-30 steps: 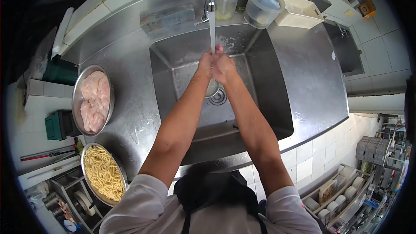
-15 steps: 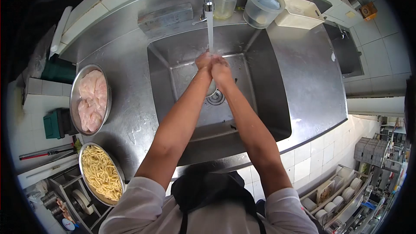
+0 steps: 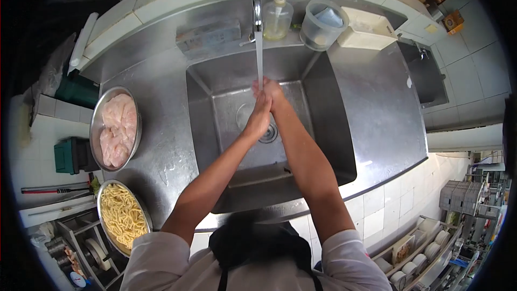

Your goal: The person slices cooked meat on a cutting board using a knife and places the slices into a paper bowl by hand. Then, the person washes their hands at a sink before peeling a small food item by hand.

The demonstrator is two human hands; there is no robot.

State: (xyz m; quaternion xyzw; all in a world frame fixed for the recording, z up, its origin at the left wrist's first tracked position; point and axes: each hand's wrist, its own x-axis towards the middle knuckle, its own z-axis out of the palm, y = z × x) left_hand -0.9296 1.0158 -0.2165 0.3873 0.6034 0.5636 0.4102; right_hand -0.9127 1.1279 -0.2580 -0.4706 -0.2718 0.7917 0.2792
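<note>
Both of my hands are together under a running stream of water in the steel sink (image 3: pixel 328 124). My left hand (image 3: pixel 259 117) lies along the palm side of my right hand, its fingers stretched forward and fairly straight. My right hand (image 3: pixel 273 92) is slightly farther forward, its fingertips reaching left into the water and partly hidden. No object shows in either hand. The water falls from the curved chrome faucet (image 3: pixel 257 13) straight above them. Below, a round drain (image 3: pixel 268 133) sits in the sink floor, partly covered by my left hand.
Left of the sink stand a metal bowl of raw chicken (image 3: pixel 119 129) and a bowl of thick yellow noodles (image 3: pixel 124 215). Behind it are a grey block (image 3: pixel 209 37), a soap pump bottle (image 3: pixel 278 16), a clear plastic tub (image 3: pixel 323 24) and a cream tray (image 3: pixel 369 29).
My hands have shifted against each other: the left has slid back toward me along the right, and its fingers have straightened. The view has tilted slightly, and the water keeps running.
</note>
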